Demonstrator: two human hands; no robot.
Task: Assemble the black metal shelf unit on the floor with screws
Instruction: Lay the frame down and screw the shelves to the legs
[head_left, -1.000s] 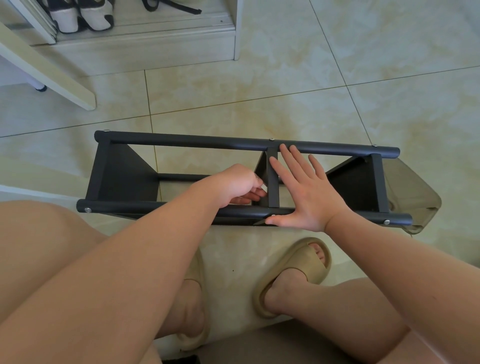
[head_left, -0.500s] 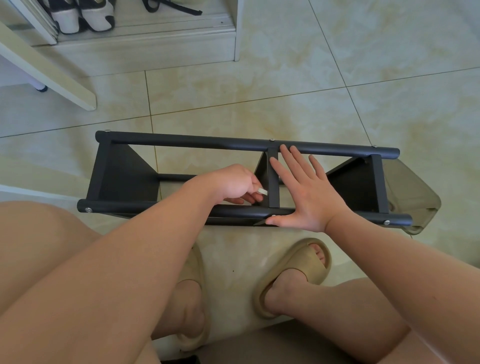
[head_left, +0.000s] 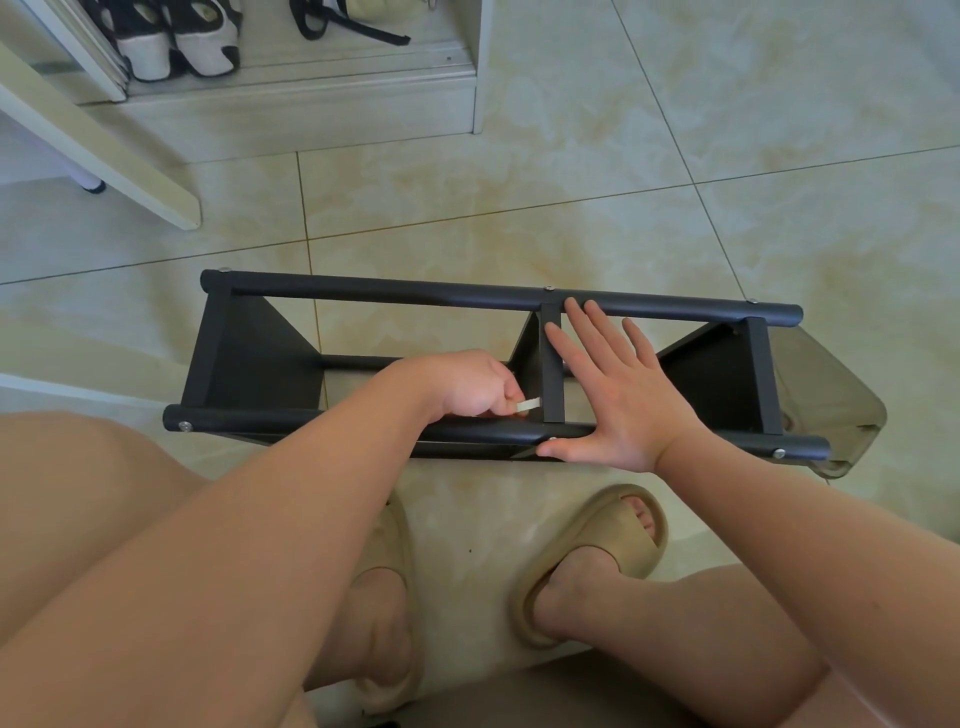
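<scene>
The black metal shelf unit (head_left: 395, 292) lies on its side on the tiled floor in front of my feet, with silver screw heads showing along both long tubes. My left hand (head_left: 462, 384) reaches inside the frame beside the middle upright and pinches a small pale flat tool (head_left: 529, 405) against it. My right hand (head_left: 618, 392) lies flat with spread fingers over the middle upright, its thumb on the near tube beside a screw (head_left: 551, 439).
A beige bag (head_left: 841, 410) sits under the shelf's right end. My feet in tan slippers (head_left: 618, 540) are just behind the near tube. A white cabinet with shoes (head_left: 176, 47) stands at the far left, and a white slanted board (head_left: 104, 156) leans nearby.
My left hand has drawn slightly back toward the near tube, so the pale tool now shows at its fingertips. My right hand and the shelf have stayed in place.
</scene>
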